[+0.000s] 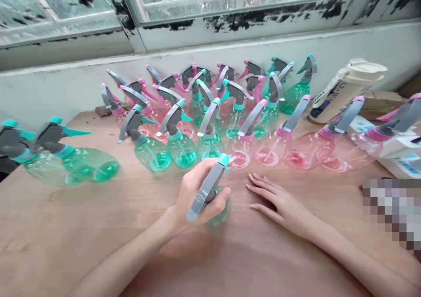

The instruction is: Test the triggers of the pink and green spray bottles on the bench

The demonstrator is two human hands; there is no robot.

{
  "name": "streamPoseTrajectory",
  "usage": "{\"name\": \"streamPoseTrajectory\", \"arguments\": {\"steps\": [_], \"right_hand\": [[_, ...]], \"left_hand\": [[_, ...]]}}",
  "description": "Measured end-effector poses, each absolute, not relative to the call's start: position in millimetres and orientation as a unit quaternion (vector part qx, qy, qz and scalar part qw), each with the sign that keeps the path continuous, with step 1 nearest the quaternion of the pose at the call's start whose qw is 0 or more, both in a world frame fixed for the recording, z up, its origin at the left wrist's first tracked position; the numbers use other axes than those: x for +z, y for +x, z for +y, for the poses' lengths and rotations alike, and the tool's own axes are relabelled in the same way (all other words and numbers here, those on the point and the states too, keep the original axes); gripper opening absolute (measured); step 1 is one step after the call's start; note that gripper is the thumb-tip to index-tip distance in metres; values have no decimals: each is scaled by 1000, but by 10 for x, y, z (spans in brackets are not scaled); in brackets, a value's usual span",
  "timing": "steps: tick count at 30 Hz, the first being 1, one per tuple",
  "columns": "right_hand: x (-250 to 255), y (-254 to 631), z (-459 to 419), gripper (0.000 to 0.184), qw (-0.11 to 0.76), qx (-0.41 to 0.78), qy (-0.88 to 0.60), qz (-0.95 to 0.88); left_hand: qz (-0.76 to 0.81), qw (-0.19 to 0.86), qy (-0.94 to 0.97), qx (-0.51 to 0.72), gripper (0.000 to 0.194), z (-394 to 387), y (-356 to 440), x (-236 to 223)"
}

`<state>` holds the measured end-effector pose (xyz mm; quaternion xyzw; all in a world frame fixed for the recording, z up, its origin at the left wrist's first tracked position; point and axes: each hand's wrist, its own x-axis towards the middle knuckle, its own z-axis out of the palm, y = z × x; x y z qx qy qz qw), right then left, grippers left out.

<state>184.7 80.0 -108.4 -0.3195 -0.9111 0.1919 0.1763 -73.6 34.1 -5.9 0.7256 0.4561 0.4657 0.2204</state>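
- Gripping near the sprayer head, the left hand (188,194) has fingers and thumb closed around a green spray bottle (210,186), front and centre over the wooden table (108,218); whether its base touches the wood, I cannot tell.
- Over to the right hand (284,204): palm down on the tabletop, fingers loosely spread, holding nothing, just short of the pink bottles.
- Look beyond the hands: three green bottles (182,152) stand side by side, then four pink bottles (272,148) carry the front row rightward.
- Behind them, a crowd of green and pink sprayers packs in towards the wall.
- Out left, two green bottles (90,163) stand apart.
- Far right, a cream tumbler (348,86) stands near white boxes (399,157).
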Motion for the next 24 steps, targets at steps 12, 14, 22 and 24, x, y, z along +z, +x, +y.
{"name": "streamPoseTrajectory", "arguments": {"steps": [12, 14, 22, 24], "right_hand": [[-1059, 1848, 792, 49, 184, 207, -321, -905], [-1053, 1845, 790, 50, 189, 210, -322, -904], [-1057, 1849, 792, 50, 177, 206, -322, -907], [-1059, 1850, 792, 50, 176, 205, -322, -907]], "left_hand": [[437, 210, 731, 481, 30, 349, -724, -98], [440, 208, 731, 479, 30, 349, -722, -100], [437, 198, 733, 482, 33, 352, -716, -99], [437, 195, 733, 484, 35, 357, -713, -104]]}}
